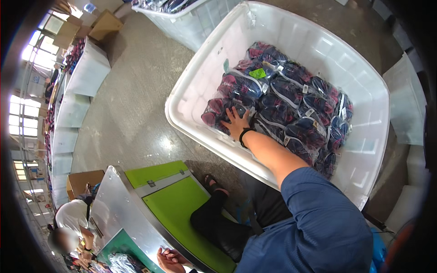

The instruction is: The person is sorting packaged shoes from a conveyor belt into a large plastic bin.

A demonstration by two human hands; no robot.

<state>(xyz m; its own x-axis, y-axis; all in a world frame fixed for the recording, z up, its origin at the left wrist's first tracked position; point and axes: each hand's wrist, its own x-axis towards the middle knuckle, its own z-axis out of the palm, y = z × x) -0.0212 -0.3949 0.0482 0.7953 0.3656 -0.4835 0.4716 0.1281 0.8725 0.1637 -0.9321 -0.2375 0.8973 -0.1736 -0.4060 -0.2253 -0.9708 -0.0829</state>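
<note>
My right hand [236,123], with a dark band at its wrist, reaches into a large white plastic bin [200,63]. Its fingers are spread flat on the shoes [282,111], at the near left of the pile. These are navy and pink shoes with pale sole edges, packed in clear plastic bags and stacked in several rows. Some bags carry small white labels, and one has a bright green tag [257,73]. My left hand [169,260] is at the lower edge by the metal-topped table [129,204], its fingers loosely bent and apart, with nothing visible in them.
Green panels [175,204] form the table's side near my legs. Wrapped goods [125,263] lie on its green mat. A person in white [73,216] works across it. Another white bin [182,22] stands behind. A row of white bins [75,107] lines the left.
</note>
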